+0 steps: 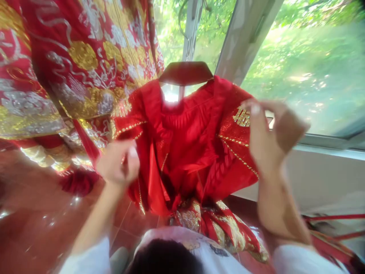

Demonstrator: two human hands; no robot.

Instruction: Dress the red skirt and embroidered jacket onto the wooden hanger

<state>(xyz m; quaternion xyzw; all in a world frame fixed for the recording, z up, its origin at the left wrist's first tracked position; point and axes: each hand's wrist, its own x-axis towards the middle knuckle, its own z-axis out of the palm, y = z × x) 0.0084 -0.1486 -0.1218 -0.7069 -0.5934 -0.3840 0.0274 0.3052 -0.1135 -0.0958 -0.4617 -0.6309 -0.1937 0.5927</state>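
A red garment (188,144) with gold trim hangs on a dark wooden hanger (185,72) in front of me. My left hand (118,163) pinches its left front edge at about waist height. My right hand (270,133) grips the garment's right shoulder, next to gold embroidered characters (242,116). The lower part of the garment, with gold patterned fabric (222,224), bunches against my white shirt.
A heavily embroidered red, gold and silver robe (71,68) hangs at the left, close to the garment. A window (308,64) with greenery outside fills the right, above a white sill (327,152). Reddish shiny floor tiles (37,224) lie below left. Red straps (336,219) lie at right.
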